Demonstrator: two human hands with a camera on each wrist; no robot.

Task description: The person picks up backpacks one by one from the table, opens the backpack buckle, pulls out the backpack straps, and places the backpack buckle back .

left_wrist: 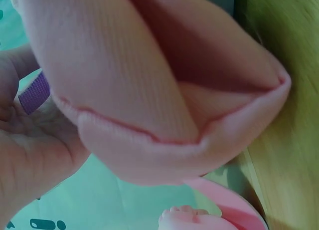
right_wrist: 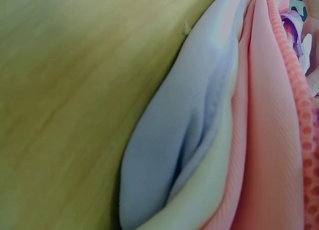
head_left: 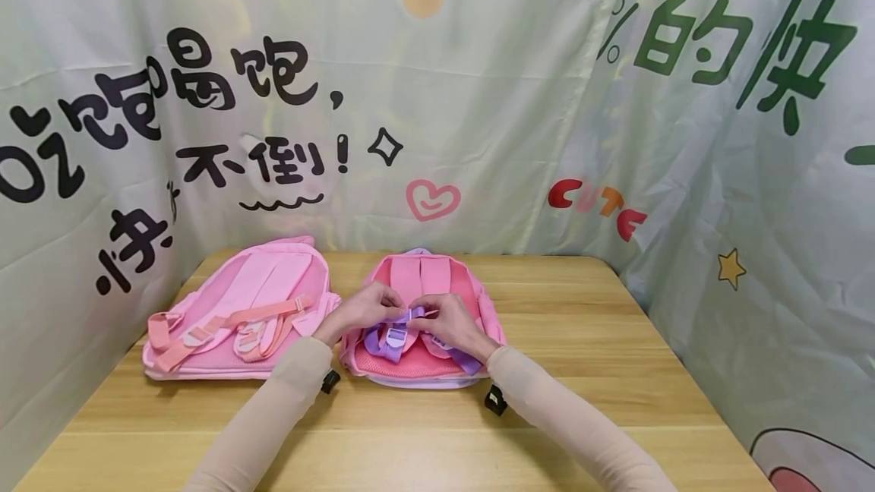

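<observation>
A darker pink backpack (head_left: pixel 424 365) with lavender trim lies on the table, its padded back panel and straps facing up. Over its middle, my left hand (head_left: pixel 365 305) and right hand (head_left: pixel 451 323) meet and pinch a purple strap (head_left: pixel 415 314) between their fingertips. Below them hangs a white plastic buckle (head_left: pixel 396 337) on purple webbing. In the left wrist view, a fold of pink fabric (left_wrist: pixel 109 80) hides most of the fingers, and a bit of purple webbing (left_wrist: pixel 34 94) shows beside the palm. The bag's lavender side (right_wrist: pixel 199 80) fills the middle of the right wrist view.
Left of this bag lies a lighter pink backpack (head_left: pixel 294 268) with coral straps (head_left: pixel 235 319), close beside my left hand. The wooden table (head_left: pixel 581 355) extends to the right and toward me. Printed curtains (head_left: pixel 478 112) hang behind the table and along both sides.
</observation>
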